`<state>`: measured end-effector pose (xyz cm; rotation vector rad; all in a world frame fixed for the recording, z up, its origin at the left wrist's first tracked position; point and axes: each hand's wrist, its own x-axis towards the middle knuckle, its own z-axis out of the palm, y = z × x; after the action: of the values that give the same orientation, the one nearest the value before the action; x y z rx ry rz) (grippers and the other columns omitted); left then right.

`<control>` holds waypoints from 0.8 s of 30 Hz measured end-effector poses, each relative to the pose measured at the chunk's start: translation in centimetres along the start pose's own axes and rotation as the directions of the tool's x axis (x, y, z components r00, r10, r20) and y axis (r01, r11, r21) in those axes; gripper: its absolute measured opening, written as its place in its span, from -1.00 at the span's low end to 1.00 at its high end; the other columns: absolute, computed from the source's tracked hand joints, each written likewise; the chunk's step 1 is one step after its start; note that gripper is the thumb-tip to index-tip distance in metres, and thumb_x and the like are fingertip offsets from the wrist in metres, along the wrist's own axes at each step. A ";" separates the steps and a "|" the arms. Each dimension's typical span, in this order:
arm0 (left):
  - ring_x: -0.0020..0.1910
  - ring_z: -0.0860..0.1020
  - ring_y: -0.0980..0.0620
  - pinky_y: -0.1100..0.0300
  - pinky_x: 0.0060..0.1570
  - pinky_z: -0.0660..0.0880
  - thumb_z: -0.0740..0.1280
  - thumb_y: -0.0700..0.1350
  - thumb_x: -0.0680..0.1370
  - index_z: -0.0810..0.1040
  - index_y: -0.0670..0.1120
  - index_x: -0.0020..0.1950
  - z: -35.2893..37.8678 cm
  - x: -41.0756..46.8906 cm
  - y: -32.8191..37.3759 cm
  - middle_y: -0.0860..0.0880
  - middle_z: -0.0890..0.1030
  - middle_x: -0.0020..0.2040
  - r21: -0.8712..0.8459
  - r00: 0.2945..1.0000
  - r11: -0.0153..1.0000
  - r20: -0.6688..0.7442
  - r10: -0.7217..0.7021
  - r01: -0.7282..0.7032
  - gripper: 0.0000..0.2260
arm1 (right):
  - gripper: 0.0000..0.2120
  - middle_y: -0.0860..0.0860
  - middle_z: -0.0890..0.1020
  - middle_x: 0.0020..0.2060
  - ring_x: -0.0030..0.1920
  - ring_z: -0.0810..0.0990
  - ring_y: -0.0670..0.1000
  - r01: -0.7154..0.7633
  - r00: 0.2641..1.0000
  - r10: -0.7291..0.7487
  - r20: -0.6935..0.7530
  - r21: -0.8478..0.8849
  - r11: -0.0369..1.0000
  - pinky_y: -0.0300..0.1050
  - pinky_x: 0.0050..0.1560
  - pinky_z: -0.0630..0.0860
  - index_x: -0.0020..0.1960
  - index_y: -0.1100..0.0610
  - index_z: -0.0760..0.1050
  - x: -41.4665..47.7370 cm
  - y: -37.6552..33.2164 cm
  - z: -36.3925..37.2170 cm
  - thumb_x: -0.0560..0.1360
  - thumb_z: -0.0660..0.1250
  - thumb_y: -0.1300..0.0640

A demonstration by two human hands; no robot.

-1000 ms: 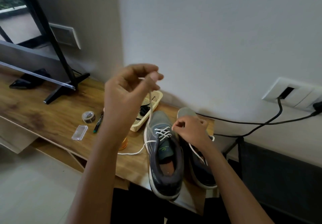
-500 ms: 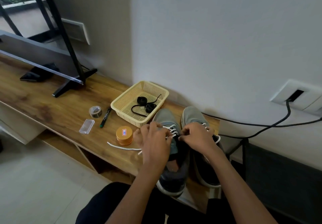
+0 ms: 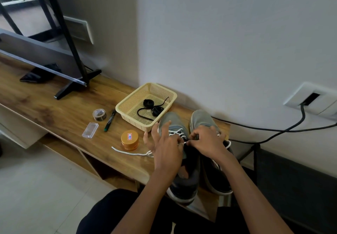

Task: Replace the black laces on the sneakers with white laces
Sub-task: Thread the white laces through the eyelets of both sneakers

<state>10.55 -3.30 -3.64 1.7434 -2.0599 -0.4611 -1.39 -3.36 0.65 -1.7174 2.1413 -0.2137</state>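
White lace (image 3: 176, 132) crosses the lower eyelets of one grey sneaker (image 3: 173, 120), which stands on the wooden worktop (image 3: 63, 110) touching the second sneaker (image 3: 201, 119). The right hand (image 3: 206, 141) pinches the lace tip above the tongue. The left hand (image 3: 164, 148) lies palm-down over the sneaker, fingers splayed, gripping nothing.

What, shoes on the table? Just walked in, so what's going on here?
A person is threading a white lace through the grey mesh sneaker nearer the yellow plastic basket. The right hand pinches the lace tip; the left hand rests spread-fingered on that shoe. Coiled black laces lie in the basket.
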 end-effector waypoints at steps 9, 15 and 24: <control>0.50 -0.04 -0.03 -0.12 0.42 -0.13 0.31 0.00 0.55 0.62 0.11 0.05 0.2 0.0 0.1 0.16 0.17 0.49 -0.165 0.985 0.973 0.077 -0.152 0.163 -0.87 | -0.70 -0.10 0.49 -0.08 0.31 0.30 0.11 0.013 1.000 -0.014 0.017 0.062 0.998 0.19 0.38 0.08 -0.41 -0.14 0.39 0.2 0.4 0.1 0.44 0.40 0.01; 0.50 -0.04 -0.01 -0.15 0.43 -0.10 0.32 0.02 0.55 0.62 0.11 0.05 0.7 0.1 0.1 0.17 0.18 0.49 -0.185 0.980 0.963 0.081 -0.183 0.195 -0.87 | -0.71 -0.20 0.46 -0.31 0.25 0.41 0.15 0.015 0.999 -0.019 0.029 0.159 0.987 0.26 0.30 0.23 -0.44 -0.12 0.43 0.5 0.8 0.5 0.40 0.43 0.03; 0.49 0.00 -0.01 -0.10 0.43 -0.07 0.32 0.03 0.54 0.64 0.13 0.01 0.5 0.6 0.0 0.18 0.21 0.49 -0.152 0.985 0.978 0.116 -0.127 0.144 -0.88 | -0.94 -0.08 0.56 -0.04 0.32 0.34 0.08 -0.015 1.000 0.015 0.002 0.117 0.993 0.14 0.36 0.11 -0.18 -0.11 0.54 0.5 0.8 0.3 0.42 0.41 0.02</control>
<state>10.26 -3.93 -4.00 1.8038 -1.9205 -0.7542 -2.12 -3.62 0.01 -1.6344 2.0964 -0.3272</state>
